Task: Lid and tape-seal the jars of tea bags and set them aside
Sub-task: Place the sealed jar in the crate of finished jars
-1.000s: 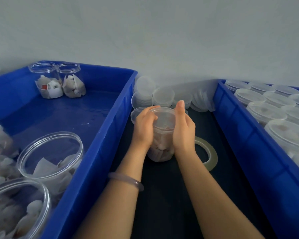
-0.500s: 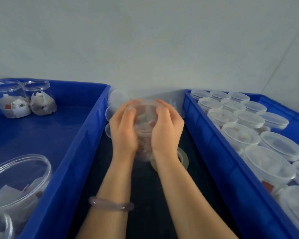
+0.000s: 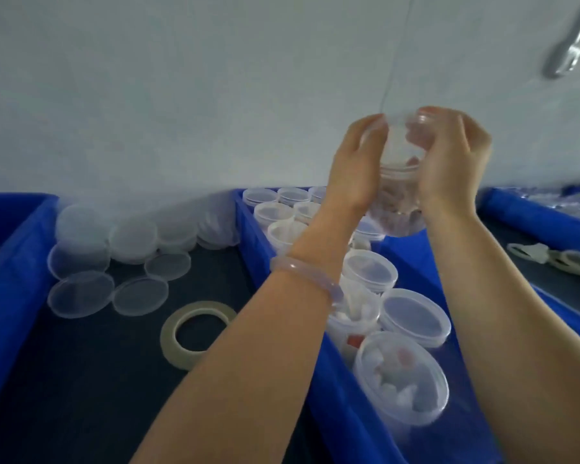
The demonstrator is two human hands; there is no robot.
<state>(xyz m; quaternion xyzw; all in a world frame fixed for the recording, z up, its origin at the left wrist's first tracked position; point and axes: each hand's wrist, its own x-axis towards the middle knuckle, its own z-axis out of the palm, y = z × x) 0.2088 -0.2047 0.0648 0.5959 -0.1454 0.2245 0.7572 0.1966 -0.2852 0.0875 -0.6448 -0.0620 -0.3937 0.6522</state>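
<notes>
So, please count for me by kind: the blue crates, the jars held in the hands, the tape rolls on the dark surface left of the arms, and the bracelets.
blue crates: 3 (two only partly in view)
held jar: 1
tape roll: 1
bracelet: 1
Total: 6
</notes>
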